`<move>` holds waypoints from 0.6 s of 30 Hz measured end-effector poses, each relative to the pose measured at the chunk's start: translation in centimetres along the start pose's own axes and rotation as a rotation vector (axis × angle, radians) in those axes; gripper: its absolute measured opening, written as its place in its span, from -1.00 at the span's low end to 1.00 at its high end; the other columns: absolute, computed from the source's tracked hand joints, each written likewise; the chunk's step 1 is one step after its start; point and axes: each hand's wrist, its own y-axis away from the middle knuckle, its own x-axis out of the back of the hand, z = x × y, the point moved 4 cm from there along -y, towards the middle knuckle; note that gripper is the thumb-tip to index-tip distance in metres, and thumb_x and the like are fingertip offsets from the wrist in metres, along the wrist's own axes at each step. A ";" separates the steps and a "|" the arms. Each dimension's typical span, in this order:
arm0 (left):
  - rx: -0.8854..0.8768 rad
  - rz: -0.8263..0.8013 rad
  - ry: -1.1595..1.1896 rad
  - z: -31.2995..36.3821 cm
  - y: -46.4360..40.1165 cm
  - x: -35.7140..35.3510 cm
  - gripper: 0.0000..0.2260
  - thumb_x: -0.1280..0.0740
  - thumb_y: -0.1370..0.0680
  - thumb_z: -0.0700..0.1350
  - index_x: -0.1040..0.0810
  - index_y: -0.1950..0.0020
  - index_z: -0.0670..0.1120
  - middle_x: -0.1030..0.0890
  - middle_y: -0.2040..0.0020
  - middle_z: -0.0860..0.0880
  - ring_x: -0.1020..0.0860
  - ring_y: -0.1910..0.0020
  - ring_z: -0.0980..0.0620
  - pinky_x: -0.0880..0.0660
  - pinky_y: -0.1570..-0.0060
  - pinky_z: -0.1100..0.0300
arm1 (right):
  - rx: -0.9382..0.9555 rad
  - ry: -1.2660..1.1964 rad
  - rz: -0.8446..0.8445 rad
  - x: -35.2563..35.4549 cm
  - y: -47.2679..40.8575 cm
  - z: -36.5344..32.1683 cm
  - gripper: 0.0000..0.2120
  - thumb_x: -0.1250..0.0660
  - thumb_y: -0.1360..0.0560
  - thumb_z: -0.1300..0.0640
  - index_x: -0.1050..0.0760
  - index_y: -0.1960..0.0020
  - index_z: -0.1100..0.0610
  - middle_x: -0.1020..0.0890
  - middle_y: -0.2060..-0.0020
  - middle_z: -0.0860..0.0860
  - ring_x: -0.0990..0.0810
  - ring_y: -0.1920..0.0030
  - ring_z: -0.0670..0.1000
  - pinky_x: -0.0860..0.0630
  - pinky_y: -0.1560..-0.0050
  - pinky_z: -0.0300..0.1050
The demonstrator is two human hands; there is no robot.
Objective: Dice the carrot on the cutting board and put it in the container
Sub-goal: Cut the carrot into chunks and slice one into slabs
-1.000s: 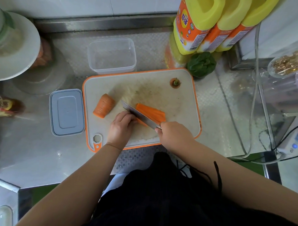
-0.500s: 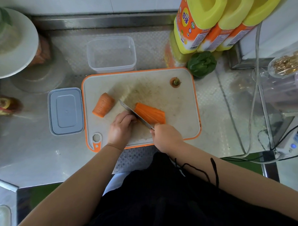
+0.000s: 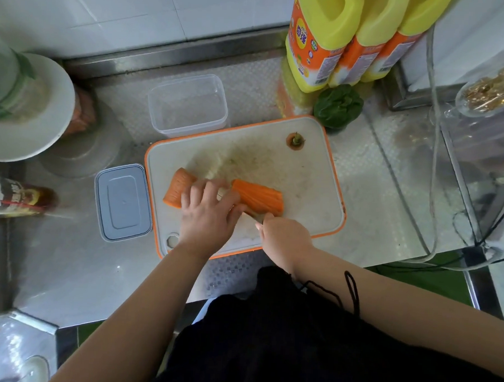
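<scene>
- Head view shows the cutting board (image 3: 309, 176), white with an orange rim, as the largest task item; it lies on the steel counter (image 3: 68, 269) and carries all the carrot in sight.
- By my reading the task is at an early stage: the carrot is cut into 2 big pieces and 1 trimmed top, with no dice visible anywhere.
- Clear container (image 3: 188, 104) sits just beyond the board's far left corner and looks empty, so filling it is wholly left to do; its grey lid (image 3: 123, 201) lies just beside the board's left edge.
- Right carrot piece (image 3: 259, 197) lies near the board's middle, its flat cut face up and marked with lengthwise lines, which suggests slabs or strips lying together.
- Left carrot piece (image 3: 177, 189) rests toward the board's left side, uncut further.
- Left hand (image 3: 208, 215) lies between the 2 pieces, fingers fairly straight and a little spread, tips at the near end of the right piece; exact contact is hard to tell.
- Right hand (image 3: 283, 238) is curled around the knife (image 3: 254, 217) handle at the board's near edge; most of the blade is hidden under the left hand.
- Carrot top (image 3: 295, 140), the smallest item, sits alone near the far right corner as scrap.
</scene>
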 end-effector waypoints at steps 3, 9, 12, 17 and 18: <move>-0.072 -0.346 -0.108 0.6 -2.5 -0.5 -0.46 0.03 -0.58 0.27 -0.68 0.13 0.05 -0.55 -0.06 0.00 -0.32 -0.14 -0.10 -0.12 -0.27 -0.11 | 0.026 0.017 0.015 0.2 0.1 0.0 -0.71 -0.03 -0.67 0.05 -0.41 -0.13 0.22 -0.64 0.05 0.13 -0.63 0.04 0.16 -0.27 0.26 -0.10; -0.158 -0.513 -0.251 1.2 -3.9 -0.7 -0.34 0.18 -0.55 0.34 -0.68 0.03 0.09 -0.54 -0.08 0.04 -0.32 -0.18 -0.05 -0.09 -0.29 -0.06 | 0.002 -0.011 0.003 0.5 0.0 0.1 -0.69 -0.01 -0.67 0.02 -0.40 -0.15 0.22 -0.62 0.05 0.13 -0.61 0.05 0.17 -0.27 0.26 -0.08; -0.116 -0.039 -0.039 0.2 -2.9 0.7 -0.64 -0.17 -0.58 0.15 -0.66 0.07 -0.04 -0.58 0.07 -0.05 -0.41 0.04 -0.09 -0.27 -0.08 -0.02 | -0.011 -0.030 -0.010 0.6 0.0 0.4 -0.68 -0.02 -0.67 0.00 -0.41 -0.12 0.21 -0.62 0.07 0.13 -0.61 0.08 0.17 -0.28 0.27 -0.07; 0.157 0.110 0.426 -1.7 1.8 -0.2 -0.95 -0.36 -0.56 -0.15 -0.56 0.01 -0.10 -0.57 0.10 -0.10 -0.55 0.12 -0.09 -0.50 0.08 0.05 | -0.065 -0.145 -0.079 0.6 -0.5 1.2 -0.67 -0.03 -0.65 -0.03 -0.42 -0.10 0.19 -0.60 0.10 0.12 -0.59 0.10 0.17 -0.36 0.25 -0.07; 0.242 0.051 0.462 -1.8 2.5 -1.0 -0.94 -0.38 -0.54 -0.16 -0.59 0.02 -0.12 -0.58 0.10 -0.08 -0.55 0.11 -0.07 -0.51 0.08 0.05 | -0.085 -0.192 -0.091 0.6 -0.6 1.4 -0.68 -0.05 -0.64 -0.04 -0.43 -0.08 0.18 -0.60 0.10 0.12 -0.58 0.10 0.17 -0.37 0.24 -0.07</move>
